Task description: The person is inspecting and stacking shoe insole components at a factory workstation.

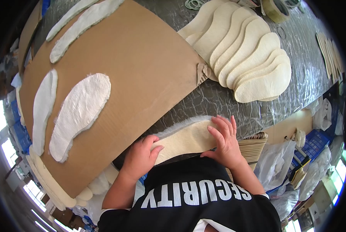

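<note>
A cream insole [186,140] with a grey fluffy edge showing along its far side lies crosswise at the near edge of the table. My left hand [139,154] is closed on its left end, thumb on top and the other fingers partly hidden. At the right end, my right hand [225,141] grips the insole between the thumb at the near edge and fingers spread over the far edge. White fleecy insole shapes, one broad [80,114] and one narrow [44,110], lie on a brown cardboard sheet [142,65] to the left.
A fanned stack of cream insoles [264,81] rests at the far right on the dark plastic-covered table [296,104]. Beyond it sits a tape roll [275,11]. Two more fleecy pieces lie on the cardboard's far left. Plastic bags [275,160] and a blue crate [316,145] stand at right.
</note>
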Motion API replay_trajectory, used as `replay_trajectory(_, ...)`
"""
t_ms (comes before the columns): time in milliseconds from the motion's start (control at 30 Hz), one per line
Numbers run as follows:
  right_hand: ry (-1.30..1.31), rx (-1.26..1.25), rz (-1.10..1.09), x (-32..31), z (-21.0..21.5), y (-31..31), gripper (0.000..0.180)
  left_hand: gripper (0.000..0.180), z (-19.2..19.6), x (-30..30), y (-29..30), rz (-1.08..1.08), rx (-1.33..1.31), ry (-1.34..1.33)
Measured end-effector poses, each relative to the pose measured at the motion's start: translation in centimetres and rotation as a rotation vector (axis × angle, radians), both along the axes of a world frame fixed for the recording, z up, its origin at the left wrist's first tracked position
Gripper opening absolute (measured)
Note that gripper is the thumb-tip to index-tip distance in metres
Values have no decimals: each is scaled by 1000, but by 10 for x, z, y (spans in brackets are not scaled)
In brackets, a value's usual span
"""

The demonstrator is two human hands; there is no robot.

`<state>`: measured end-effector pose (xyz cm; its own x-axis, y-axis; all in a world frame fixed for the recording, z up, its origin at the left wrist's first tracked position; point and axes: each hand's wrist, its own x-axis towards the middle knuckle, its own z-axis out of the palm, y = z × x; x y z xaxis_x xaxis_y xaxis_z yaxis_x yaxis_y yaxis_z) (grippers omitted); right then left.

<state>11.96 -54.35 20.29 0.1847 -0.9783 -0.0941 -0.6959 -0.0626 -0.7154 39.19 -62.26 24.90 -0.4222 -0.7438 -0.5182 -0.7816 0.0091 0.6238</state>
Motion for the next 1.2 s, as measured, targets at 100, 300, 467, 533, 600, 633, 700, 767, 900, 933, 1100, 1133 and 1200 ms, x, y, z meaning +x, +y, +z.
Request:
replay_trajectory(100, 46, 18, -5, 4, 4, -2, 106, 25, -7, 2, 2, 10, -38, 18)
replay_trajectory(300, 53, 12, 103, 14, 11, -15, 108, 25, -7, 3, 2, 8, -56, 0)
replay_trajectory(467, 93, 60, 182, 19, 13, -28, 108, 23, -5, 2, 2, 8, -64, -24)
replay_trajectory(533, 69, 34, 196, 21, 14, -31, 108, 23, -7, 2, 2, 19, -77, -16)
replay_trajectory(600, 92, 50, 186, 21, 14, -33, 109, 23, -10, 2, 1, 12, -92, 16)
replay_trajectory(633, 73, 47, 203, 22, 14, -35, 109, 23, -11, 2, 2, 26, -82, 4)
replay_trajectory(700, 107, 27, 209, 23, 14, -37, 117, 23, -13, 2, 2, 21, -98, 20)
replay_trajectory(767, 146, 62, 229, 25, 18, -37, 111, 23, -16, 2, 2, 27, -89, 0)
replay_trajectory(900, 261, 57, 251, 41, 25, -36, 99, 22, -18, 2, 3, -2, -144, 0)
replay_trajectory(933, 218, 46, 253, 50, 24, -36, 99, 22, -18, 2, 4, 11, -120, -25)
replay_trajectory(1100, -14, -178, 397, 97, 3, -41, 64, 20, -22, 12, 14, 146, -95, 110)
replay_trajectory(1133, -35, -188, 418, 99, 1, -40, 64, 18, -24, 16, 18, 310, -17, 259)
replay_trajectory(1200, -84, -158, 365, 101, -1, -38, 58, 15, -28, 25, 29, 487, -12, 344)
